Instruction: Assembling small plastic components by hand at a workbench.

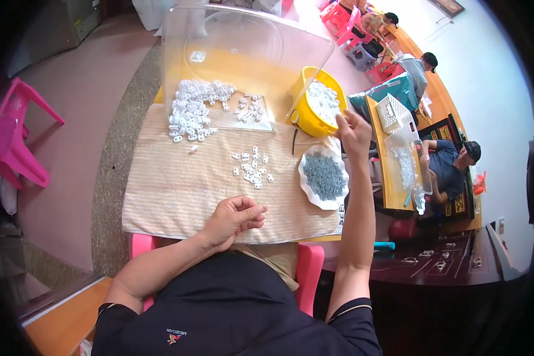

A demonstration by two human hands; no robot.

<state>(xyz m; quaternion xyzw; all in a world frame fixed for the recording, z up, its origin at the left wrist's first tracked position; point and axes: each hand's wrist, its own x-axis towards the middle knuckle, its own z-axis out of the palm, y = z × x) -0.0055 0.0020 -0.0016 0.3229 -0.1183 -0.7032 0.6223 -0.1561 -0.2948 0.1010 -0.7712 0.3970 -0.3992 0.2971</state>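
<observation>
My left hand (236,221) rests at the near edge of the towel (160,178), thumb and fingers pressed together; anything between them is too small to make out. Reaching to the right, my right hand (355,133) is beside the rim of a yellow basket (301,118), its fingers curled in. White plastic pieces (323,101) fill that basket. Nearer to me stands a white scalloped dish (305,193) heaped with small grey-blue screws or pins (324,177). Between my hands, a small group of white two-holed plastic pieces (255,172) lies loose on the towel.
A clear plastic bin (249,35) stands tipped at the table's far side, with a large pile of white pieces (190,110) at its mouth. A thin black strip (295,142) lies near the basket. Co-workers (451,166) sit at tables to the right. A pink stool (18,136) is at left.
</observation>
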